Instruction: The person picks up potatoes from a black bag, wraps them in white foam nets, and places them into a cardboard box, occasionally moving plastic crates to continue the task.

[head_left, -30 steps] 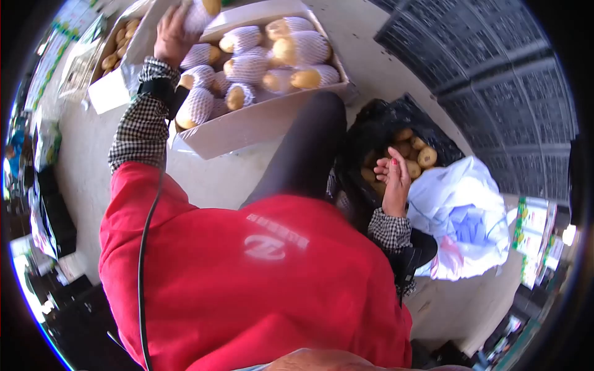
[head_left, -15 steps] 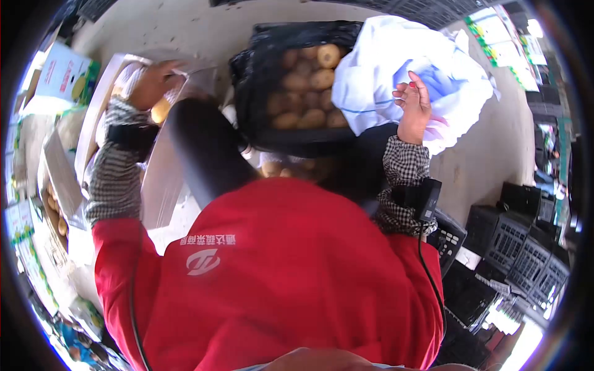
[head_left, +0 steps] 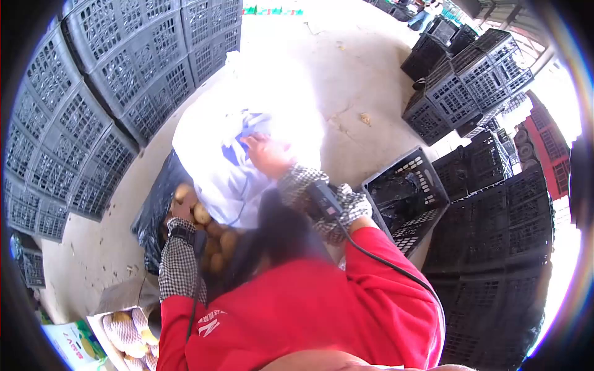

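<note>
My left hand [head_left: 180,209] is down at the left side of a crate lined with black plastic [head_left: 156,213], its fingers curled against a round yellow-brown fruit [head_left: 184,193]. More such fruits [head_left: 215,247] fill the crate beside and below it. My right hand [head_left: 270,156] is over a large white bag [head_left: 213,164], fingers stretched out and somewhat blurred, with the tips at the bluish folds of its opening. The bag lies over the far right part of the crate. Strong light washes out much of its far side.
A carton [head_left: 108,343] with fruits in foam nets stands at the lower left, beside a printed box [head_left: 74,343]. Stacked grey crates [head_left: 148,55] rise at the left. An open black crate [head_left: 405,201] is to my right, near tall black crate stacks [head_left: 489,266].
My view has swung to the right. My left hand has moved from the carton to the fruits in the lined crate. My right hand remains over the white bag, fingers now at its folds.
</note>
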`<state>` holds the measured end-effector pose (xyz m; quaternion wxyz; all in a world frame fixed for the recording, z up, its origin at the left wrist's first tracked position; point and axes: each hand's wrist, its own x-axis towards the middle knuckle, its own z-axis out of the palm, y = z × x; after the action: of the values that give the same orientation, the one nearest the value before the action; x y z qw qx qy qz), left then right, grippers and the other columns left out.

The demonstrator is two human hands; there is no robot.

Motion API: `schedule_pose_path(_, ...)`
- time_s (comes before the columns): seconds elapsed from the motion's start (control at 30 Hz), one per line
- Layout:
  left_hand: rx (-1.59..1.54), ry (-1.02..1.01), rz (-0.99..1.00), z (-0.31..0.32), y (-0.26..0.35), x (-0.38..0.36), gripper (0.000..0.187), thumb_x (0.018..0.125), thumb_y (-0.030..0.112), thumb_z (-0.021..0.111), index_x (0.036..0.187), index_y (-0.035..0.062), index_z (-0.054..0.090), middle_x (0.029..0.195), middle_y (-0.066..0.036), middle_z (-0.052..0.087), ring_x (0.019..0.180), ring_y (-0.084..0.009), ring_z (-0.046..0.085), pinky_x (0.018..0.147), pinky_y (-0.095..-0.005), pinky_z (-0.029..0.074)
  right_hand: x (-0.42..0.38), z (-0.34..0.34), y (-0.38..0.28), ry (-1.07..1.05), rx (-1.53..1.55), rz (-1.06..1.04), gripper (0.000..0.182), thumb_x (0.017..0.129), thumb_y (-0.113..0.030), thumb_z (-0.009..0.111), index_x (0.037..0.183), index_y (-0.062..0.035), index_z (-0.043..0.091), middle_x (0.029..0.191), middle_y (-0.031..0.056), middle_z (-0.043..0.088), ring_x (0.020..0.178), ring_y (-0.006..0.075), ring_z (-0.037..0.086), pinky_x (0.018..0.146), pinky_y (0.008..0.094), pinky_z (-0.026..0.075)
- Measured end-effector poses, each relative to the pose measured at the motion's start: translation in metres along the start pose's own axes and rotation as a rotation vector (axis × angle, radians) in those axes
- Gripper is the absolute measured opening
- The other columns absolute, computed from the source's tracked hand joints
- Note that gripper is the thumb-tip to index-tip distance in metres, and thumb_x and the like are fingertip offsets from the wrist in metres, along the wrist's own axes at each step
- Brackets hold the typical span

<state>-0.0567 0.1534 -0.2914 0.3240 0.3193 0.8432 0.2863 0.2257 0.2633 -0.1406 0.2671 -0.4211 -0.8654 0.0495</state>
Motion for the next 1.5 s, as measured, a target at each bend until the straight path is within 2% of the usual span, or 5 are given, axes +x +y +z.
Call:
schedule_pose_path(0.43,-1.229,-0.352,-0.433,0.020,-0.031,-0.016,0.065,0.071,0.036,0.060,0.125,0.0140,0.032,0.113,-0.007,0.047,0.097,-0.0265,0.049,0.088,-0.0409,0.037,0.036,0.036,0.039,-0.618,-0.357,0.123,0.023,0.079,-0.015,0.045,0.093,-0.0084,0.062,0.096,0.0152,0.059,0.091,0.0259,0.058,0.075,0.0400,0.046)
schedule_pose_path(0.77,-1.682,-0.676,0.072,-0.043,0.008,-0.163,0.056,0.079,0.039,0.054,0.122,0.0069,0.038,0.116,-0.012,0.049,0.104,-0.0248,0.048,0.088,-0.0412,0.040,0.051,0.031,0.028,-0.776,-0.439,0.114,0.032,0.072,-0.033,0.058,0.097,-0.0128,0.059,0.097,0.0118,0.060,0.092,0.0300,0.056,0.076,0.0416,0.045)
schedule_pose_path(0.93,-1.521,-0.593,0.130,-0.058,0.006,-0.192,0.062,0.077,0.033,0.060,0.126,0.0059,0.033,0.120,-0.012,0.045,0.108,-0.0250,0.046,0.091,-0.0427,0.038,0.049,0.002,0.036,-0.115,-0.295,-0.298,0.017,0.076,-0.020,0.056,0.089,-0.0089,0.058,0.088,0.0114,0.059,0.080,0.0313,0.056,0.072,0.0404,0.045)
schedule_pose_path(1.17,-1.376,-0.627,0.467,-0.076,0.055,-0.230,0.080,0.067,0.030,0.066,0.129,0.0006,0.025,0.125,-0.012,0.040,0.114,-0.0224,0.040,0.098,-0.0349,0.028,0.009,-0.086,-0.054,-0.145,1.258,0.406,0.016,0.082,-0.004,0.048,0.097,-0.0003,0.053,0.086,0.0064,0.059,0.078,0.0142,0.056,0.068,0.0298,0.045)
schedule_pose_path(1.5,-1.419,-0.734,0.700,-0.102,0.060,-0.281,0.069,0.067,0.019,0.064,0.124,-0.0023,0.031,0.121,-0.015,0.043,0.113,-0.0225,0.042,0.096,-0.0348,0.033,-0.073,-0.032,-0.154,-0.452,0.571,-0.306,0.033,0.074,-0.009,0.057,0.106,-0.0027,0.052,0.100,0.0146,0.058,0.096,0.0237,0.055,0.077,0.0309,0.044)
